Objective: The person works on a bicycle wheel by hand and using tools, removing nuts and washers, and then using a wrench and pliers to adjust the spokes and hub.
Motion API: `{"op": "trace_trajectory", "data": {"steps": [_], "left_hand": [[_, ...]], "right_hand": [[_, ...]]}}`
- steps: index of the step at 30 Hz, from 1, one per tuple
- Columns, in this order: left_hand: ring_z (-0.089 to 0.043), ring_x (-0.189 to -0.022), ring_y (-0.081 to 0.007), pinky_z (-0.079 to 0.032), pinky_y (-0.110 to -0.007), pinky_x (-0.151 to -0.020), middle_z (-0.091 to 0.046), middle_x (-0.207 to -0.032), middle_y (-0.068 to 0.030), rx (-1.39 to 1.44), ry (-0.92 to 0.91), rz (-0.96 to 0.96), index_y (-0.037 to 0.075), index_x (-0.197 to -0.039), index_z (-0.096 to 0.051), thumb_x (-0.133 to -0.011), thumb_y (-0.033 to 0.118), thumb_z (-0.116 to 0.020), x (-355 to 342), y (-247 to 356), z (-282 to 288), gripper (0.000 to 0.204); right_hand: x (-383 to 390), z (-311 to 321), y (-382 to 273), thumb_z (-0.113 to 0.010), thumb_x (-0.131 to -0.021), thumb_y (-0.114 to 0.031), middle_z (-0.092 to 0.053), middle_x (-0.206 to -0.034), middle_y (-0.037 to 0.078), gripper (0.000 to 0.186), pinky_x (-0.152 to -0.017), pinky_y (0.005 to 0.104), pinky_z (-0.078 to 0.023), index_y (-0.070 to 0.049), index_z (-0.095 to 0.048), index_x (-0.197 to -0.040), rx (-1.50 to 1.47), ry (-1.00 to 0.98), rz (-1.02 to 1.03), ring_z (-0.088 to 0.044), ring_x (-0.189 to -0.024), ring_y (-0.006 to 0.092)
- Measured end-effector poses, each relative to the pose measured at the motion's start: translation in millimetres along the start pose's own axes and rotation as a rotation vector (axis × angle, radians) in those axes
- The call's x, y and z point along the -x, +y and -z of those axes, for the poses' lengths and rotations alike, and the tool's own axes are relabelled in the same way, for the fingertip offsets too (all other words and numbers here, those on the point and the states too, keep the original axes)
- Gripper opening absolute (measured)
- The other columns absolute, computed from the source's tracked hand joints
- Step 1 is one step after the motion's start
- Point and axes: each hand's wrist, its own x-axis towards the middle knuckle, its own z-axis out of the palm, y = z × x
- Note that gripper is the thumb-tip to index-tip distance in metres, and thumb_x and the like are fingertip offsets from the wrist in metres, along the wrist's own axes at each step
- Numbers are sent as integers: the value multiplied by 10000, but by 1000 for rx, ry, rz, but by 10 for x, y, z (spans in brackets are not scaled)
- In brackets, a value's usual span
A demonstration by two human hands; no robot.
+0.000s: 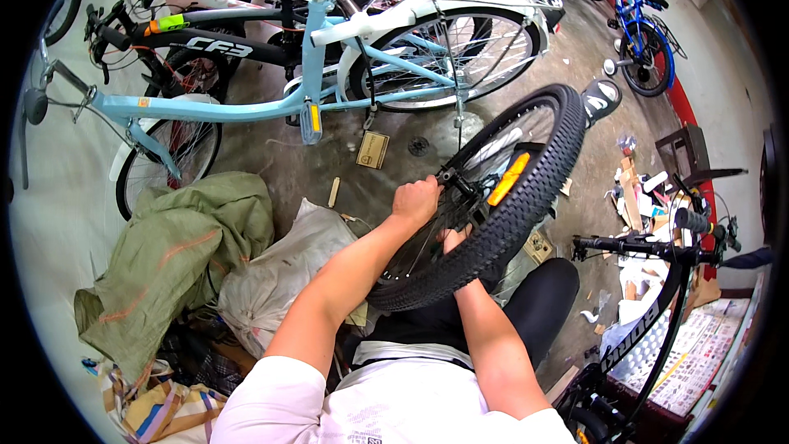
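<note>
A bicycle wheel point(567, 144) with a knobby black tyre stands tilted in front of me, over my lap. An orange reflector point(509, 179) sits among its spokes, near the black hub point(462, 185). My left hand point(417, 202) is closed in a fist at the hub's axle end, on the wheel's left side. Lower down, my right hand point(454, 235) reaches in behind the tyre. Its fingers look bent, but spokes and tyre partly hide them, and what they hold cannot be made out.
A light blue bicycle point(246, 108) stands ahead, other bicycles behind it. Green point(185, 238) and white sacks point(283, 267) lie left. A small cardboard box point(372, 150) is on the floor. At right are a black bicycle frame point(657, 321) and scattered scraps; a blue bicycle point(637, 25) stands far right.
</note>
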Motion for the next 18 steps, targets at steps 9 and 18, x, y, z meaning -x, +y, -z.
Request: {"op": "trace_trajectory", "data": {"steps": [9, 18], "left_hand": [[-679, -903, -480, -513, -570, -786, -702, -919, -283, -3, -165, 287, 30, -1062, -600, -970, 431, -545, 99, -404, 53, 415], [-672, -945, -483, -508, -557, -824, -700, -962, -285, 41, -192, 219, 21, -1060, -592, -939, 412, -577, 156, -244, 82, 410]], "right_hand": [[681, -638, -860, -651, -706, -159, -600, -1193, 313, 720, -988, 475, -435, -25, -360, -1350, 389, 74, -51, -572, -1164, 483], [946, -621, -1305, -591, -729, -88, -597, -1184, 274, 673, -965, 430, -445, -1, -379, -1361, 388, 113, -17, -593, -1122, 424]]}}
